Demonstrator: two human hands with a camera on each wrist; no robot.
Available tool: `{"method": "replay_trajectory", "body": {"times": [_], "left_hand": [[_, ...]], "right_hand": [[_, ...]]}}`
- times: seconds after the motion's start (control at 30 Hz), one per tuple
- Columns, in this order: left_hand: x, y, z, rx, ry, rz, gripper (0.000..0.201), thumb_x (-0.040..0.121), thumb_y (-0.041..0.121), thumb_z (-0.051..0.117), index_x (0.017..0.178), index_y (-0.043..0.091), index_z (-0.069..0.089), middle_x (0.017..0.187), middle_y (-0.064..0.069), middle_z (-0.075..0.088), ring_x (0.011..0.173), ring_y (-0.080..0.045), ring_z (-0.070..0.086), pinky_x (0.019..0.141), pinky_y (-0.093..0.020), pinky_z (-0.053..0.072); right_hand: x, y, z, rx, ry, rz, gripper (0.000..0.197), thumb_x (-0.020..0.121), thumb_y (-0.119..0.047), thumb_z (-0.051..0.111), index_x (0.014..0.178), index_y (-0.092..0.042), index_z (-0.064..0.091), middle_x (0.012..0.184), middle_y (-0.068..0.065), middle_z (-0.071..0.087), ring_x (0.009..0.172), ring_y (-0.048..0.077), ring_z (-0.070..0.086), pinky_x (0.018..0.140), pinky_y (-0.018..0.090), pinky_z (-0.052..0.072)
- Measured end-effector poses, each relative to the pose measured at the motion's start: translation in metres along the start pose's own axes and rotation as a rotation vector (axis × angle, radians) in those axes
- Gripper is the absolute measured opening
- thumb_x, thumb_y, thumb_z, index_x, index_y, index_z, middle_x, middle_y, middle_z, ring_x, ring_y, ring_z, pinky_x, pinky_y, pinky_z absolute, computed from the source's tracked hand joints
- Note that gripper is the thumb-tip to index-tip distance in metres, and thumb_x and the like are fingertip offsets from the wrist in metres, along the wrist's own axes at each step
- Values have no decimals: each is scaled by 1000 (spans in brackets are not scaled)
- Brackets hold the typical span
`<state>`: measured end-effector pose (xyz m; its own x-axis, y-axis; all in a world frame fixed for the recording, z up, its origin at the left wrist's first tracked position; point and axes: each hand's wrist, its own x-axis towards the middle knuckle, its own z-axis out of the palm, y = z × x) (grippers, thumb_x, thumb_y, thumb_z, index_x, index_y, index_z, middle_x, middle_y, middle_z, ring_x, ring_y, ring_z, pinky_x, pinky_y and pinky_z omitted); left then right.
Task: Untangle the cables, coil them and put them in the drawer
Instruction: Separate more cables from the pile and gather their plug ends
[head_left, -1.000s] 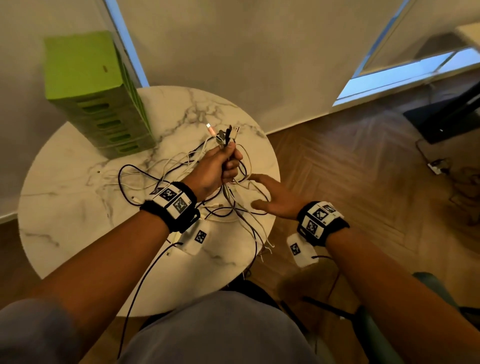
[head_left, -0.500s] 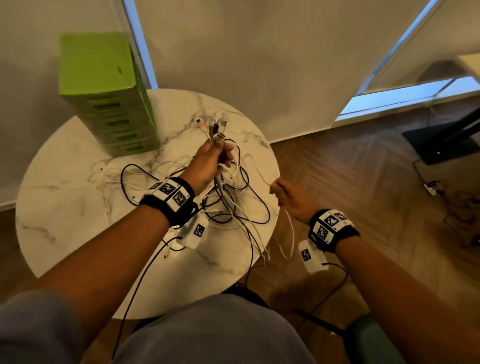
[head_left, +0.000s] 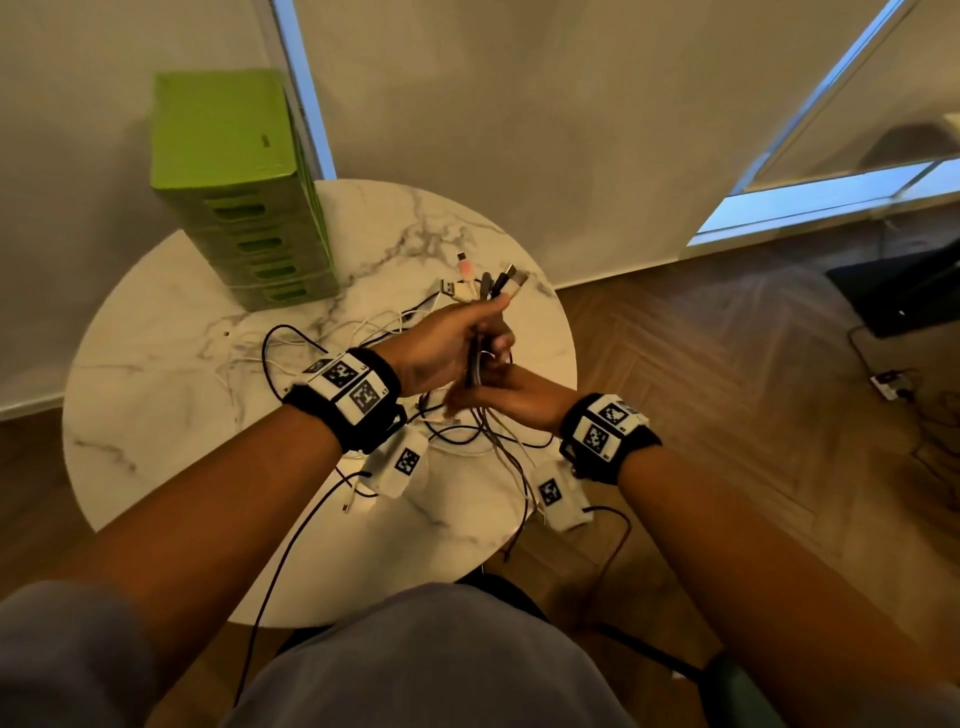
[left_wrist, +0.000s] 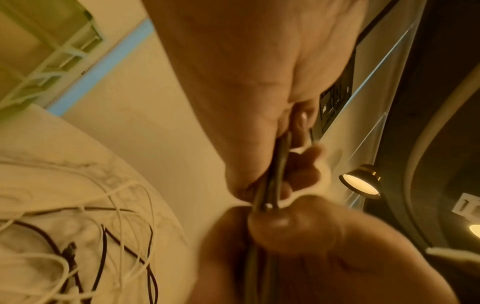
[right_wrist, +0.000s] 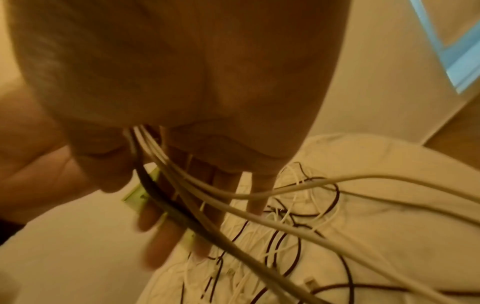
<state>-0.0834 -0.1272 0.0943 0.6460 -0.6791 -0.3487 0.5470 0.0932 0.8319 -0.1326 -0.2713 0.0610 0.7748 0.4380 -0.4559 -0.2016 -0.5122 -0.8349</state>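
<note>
My left hand (head_left: 457, 343) is raised over the round marble table (head_left: 156, 415) and grips a bundle of black and white cables (head_left: 480, 364). Their plugs (head_left: 483, 286) stick up above the fist. In the left wrist view the cables (left_wrist: 272, 181) run down out of the curled fingers (left_wrist: 298, 164). My right hand (head_left: 498, 397) sits just under the left, its thumb (left_wrist: 280, 222) pressing the same strands. In the right wrist view the cables (right_wrist: 259, 216) cross its long fingers (right_wrist: 257, 197). The loose tangle (head_left: 322, 332) trails over the table. The green drawer unit (head_left: 234, 171) stands at the table's back left, its drawers shut.
The table's right edge (head_left: 569, 374) is close to my hands, and some cables hang over the front edge (head_left: 524, 499). Wooden floor lies to the right, with a dark object (head_left: 904, 291) and a power strip (head_left: 891, 384). A curtain hangs behind the table.
My right hand, which was drawing a white cable out to the right, has come back under the left hand onto the bundle. The left hand still holds the plug ends up.
</note>
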Motion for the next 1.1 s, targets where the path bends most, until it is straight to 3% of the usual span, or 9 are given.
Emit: {"method": "replay_trajectory", "body": {"times": [0.1, 0.2, 0.37, 0.57, 0.63, 0.73, 0.87, 0.97, 1.1], "left_hand": [[-14, 14, -16, 96, -89, -71, 31, 104, 30, 43, 79, 13, 53, 90, -11, 70, 96, -27, 67, 92, -39, 51], [-27, 19, -25, 91, -85, -119, 22, 97, 27, 52, 104, 8, 61, 72, -7, 62, 94, -29, 69, 93, -39, 55], [-26, 15, -16, 28, 79, 78, 42, 102, 40, 52, 66, 19, 51, 67, -2, 35, 74, -20, 58, 105, -49, 47], [-21, 32, -31, -122, 327, 289, 18, 106, 28, 51, 97, 15, 41, 72, 4, 42, 62, -14, 53, 93, -57, 57], [-23, 36, -44, -111, 390, 328, 19, 105, 21, 54, 93, 18, 40, 76, 5, 43, 62, -9, 49, 82, -48, 61], [-23, 34, -57, -31, 522, 364, 26, 103, 14, 57, 85, 23, 41, 78, 9, 42, 66, -4, 41, 67, -27, 44], [-22, 32, -65, -68, 609, 425, 23, 104, 23, 55, 87, 26, 40, 69, 10, 34, 60, -6, 31, 60, -24, 32], [-23, 38, -66, -152, 597, 461, 25, 109, 36, 42, 87, 26, 36, 65, 10, 31, 54, -6, 24, 53, -24, 25], [-28, 34, -71, -95, 520, 331, 41, 107, 52, 34, 74, 27, 30, 61, 8, 28, 52, -8, 17, 48, -24, 16]], "right_hand": [[-1, 1, 10, 227, -40, 81, 40, 101, -15, 46, 62, -10, 50, 58, 9, 51, 58, 26, 57, 72, 34, 54], [-2, 0, 4, 56, -27, 124, 43, 101, -21, 50, 59, -14, 42, 51, 1, 40, 45, 16, 38, 55, 31, 44], [0, 1, -4, -234, 165, 28, 37, 100, -38, 56, 68, -20, 48, 62, -1, 52, 54, 13, 50, 60, 29, 45], [-7, 64, 7, -205, 21, 226, 43, 96, -45, 60, 68, -13, 55, 60, 8, 62, 62, 20, 57, 79, 47, 50], [-13, 82, 11, -161, 21, 237, 35, 95, -41, 64, 75, -17, 49, 68, 6, 54, 68, 22, 53, 76, 45, 50], [-15, 99, 10, -411, 262, 97, 27, 94, -36, 66, 105, -19, 48, 100, 8, 59, 86, 24, 56, 82, 46, 50], [-11, 105, 8, -807, 458, 37, 69, 91, -39, 63, 144, -9, 31, 124, 16, 51, 106, 34, 54, 92, 50, 47], [-11, 97, 25, -935, 378, 17, 74, 91, -46, 60, 148, -12, 28, 121, 11, 49, 102, 29, 52, 93, 47, 46], [-10, 83, 58, -846, -23, -52, 72, 98, -61, 43, 153, -18, 27, 130, 7, 52, 112, 24, 52, 102, 43, 42]]}}
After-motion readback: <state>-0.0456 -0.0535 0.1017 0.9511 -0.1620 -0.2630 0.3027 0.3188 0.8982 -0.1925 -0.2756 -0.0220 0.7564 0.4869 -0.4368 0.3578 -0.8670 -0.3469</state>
